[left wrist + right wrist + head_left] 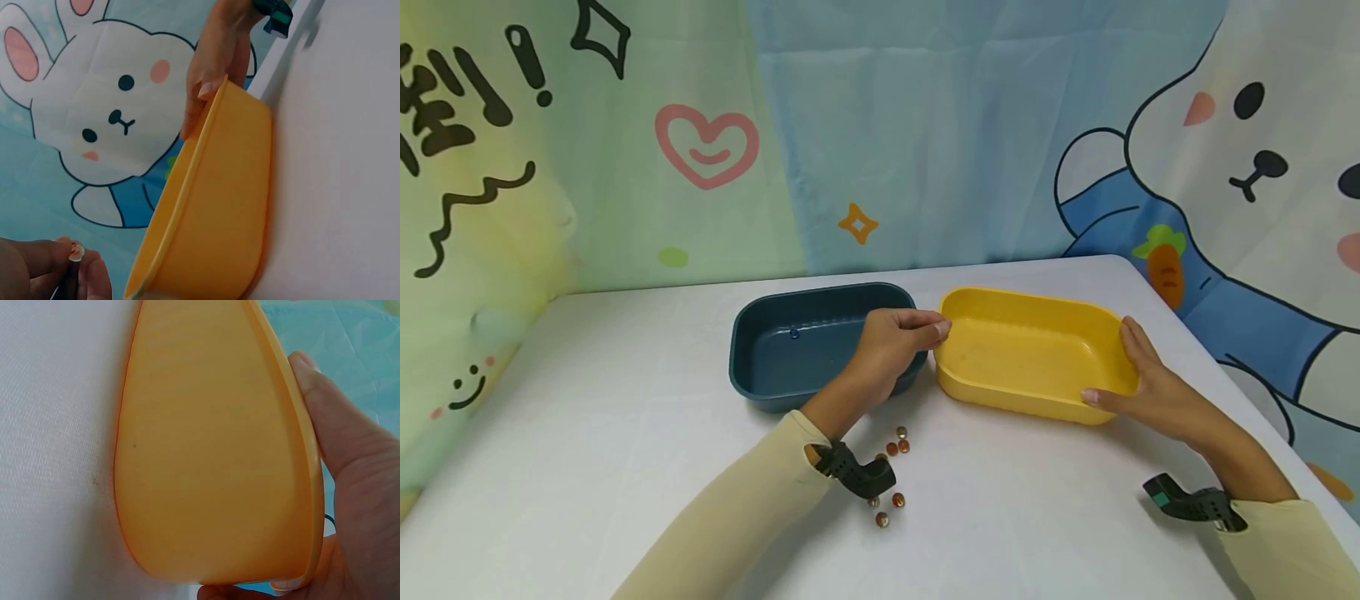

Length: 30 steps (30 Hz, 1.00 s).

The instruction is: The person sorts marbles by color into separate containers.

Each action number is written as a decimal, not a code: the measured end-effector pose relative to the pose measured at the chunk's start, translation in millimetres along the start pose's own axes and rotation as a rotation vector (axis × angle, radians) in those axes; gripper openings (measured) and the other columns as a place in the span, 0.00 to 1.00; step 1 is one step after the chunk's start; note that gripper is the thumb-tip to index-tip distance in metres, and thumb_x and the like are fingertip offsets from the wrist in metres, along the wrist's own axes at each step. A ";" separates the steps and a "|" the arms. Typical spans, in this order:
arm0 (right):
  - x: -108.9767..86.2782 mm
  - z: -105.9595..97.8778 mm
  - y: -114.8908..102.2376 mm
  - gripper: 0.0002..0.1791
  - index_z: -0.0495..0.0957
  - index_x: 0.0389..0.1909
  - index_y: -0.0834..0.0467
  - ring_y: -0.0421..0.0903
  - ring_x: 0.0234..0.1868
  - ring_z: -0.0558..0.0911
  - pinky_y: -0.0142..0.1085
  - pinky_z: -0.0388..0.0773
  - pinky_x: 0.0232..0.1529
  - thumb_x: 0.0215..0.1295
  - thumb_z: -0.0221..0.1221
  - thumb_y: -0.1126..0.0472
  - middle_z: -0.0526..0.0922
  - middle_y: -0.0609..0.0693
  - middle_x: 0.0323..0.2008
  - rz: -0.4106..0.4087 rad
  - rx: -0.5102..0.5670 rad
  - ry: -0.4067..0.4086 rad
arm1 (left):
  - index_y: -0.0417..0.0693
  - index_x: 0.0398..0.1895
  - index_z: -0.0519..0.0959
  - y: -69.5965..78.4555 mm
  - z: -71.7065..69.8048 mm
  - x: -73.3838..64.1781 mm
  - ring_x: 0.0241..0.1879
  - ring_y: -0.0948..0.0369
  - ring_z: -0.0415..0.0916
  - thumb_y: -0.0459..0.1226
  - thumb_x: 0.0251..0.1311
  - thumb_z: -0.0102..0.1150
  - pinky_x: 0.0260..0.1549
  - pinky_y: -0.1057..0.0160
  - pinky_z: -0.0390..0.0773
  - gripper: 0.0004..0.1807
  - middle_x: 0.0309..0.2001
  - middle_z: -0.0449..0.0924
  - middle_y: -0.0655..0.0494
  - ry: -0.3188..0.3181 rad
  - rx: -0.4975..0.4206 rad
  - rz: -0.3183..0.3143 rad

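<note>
Thumb and fingertip are pinched together on a small bead in the person's left hand. From what I can see, the bead is glossy and rounded, whitish with an orange-red patch, and mostly covered by the fingers. It's held up near the left end of the yellow tub, apart from the rim as the left wrist view shows it.

The right hand grips that tub at its right near corner, thumb along the rim and fingers round the end. The tub is smooth plastic with rounded corners, sitting upright on the white tabletop.

Just beside it, to the left, stands a dark blue tub, one small blue bead lying inside. In front of the tubs, some loose brown beads are scattered about the left wrist, which wears a black band. Behind everything hangs a cartoon-printed cloth.
</note>
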State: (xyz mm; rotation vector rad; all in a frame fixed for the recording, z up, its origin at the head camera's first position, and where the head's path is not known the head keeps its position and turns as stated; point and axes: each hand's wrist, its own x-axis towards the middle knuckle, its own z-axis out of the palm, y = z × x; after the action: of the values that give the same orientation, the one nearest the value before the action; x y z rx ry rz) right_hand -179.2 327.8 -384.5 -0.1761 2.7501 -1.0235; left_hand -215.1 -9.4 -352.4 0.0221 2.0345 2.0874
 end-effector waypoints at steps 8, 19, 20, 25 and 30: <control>0.1 -0.3 1.3 0.66 0.19 0.72 0.59 0.71 0.71 0.34 0.70 0.47 0.59 0.59 0.66 0.46 0.16 0.58 0.73 0.008 -0.007 0.006 | 0.39 0.40 0.85 5.0 3.6 17.4 0.39 0.59 0.83 0.33 0.59 0.66 0.45 0.65 0.79 0.07 0.38 0.84 0.52 0.018 0.015 -0.022; 0.3 1.8 1.8 0.67 0.18 0.72 0.58 0.71 0.71 0.33 0.71 0.44 0.59 0.59 0.66 0.45 0.15 0.57 0.73 0.026 0.003 0.001 | 0.39 0.40 0.84 3.6 5.8 34.6 0.40 0.60 0.83 0.31 0.61 0.64 0.46 0.65 0.79 0.06 0.37 0.84 0.52 0.009 0.053 -0.074; 0.3 2.2 2.0 0.67 0.18 0.72 0.58 0.71 0.71 0.33 0.71 0.45 0.59 0.59 0.66 0.45 0.15 0.57 0.73 0.028 0.002 0.001 | 0.39 0.40 0.84 3.0 6.4 36.0 0.40 0.60 0.83 0.31 0.61 0.64 0.46 0.64 0.79 0.06 0.37 0.84 0.52 0.005 0.052 -0.075; 0.2 2.9 1.9 0.66 0.19 0.72 0.59 0.71 0.71 0.35 0.70 0.47 0.59 0.59 0.66 0.45 0.16 0.57 0.73 0.023 -0.010 0.004 | 0.39 0.38 0.84 1.9 9.3 41.2 0.39 0.59 0.82 0.30 0.60 0.65 0.44 0.63 0.80 0.05 0.38 0.83 0.52 0.020 0.069 -0.062; 0.0 1.2 0.9 0.66 0.19 0.73 0.60 0.71 0.71 0.35 0.70 0.48 0.59 0.59 0.66 0.46 0.16 0.57 0.73 0.008 -0.016 0.011 | 0.41 0.36 0.84 3.8 10.9 43.2 0.38 0.60 0.82 0.30 0.58 0.67 0.41 0.65 0.81 0.04 0.37 0.82 0.53 0.037 0.102 -0.049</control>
State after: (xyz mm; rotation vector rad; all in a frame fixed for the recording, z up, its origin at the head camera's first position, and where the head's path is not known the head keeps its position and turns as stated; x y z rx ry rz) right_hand -179.0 327.7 -386.0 -0.1622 2.7667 -1.0038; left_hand -255.9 8.7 -354.5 -0.0495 2.1393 1.9674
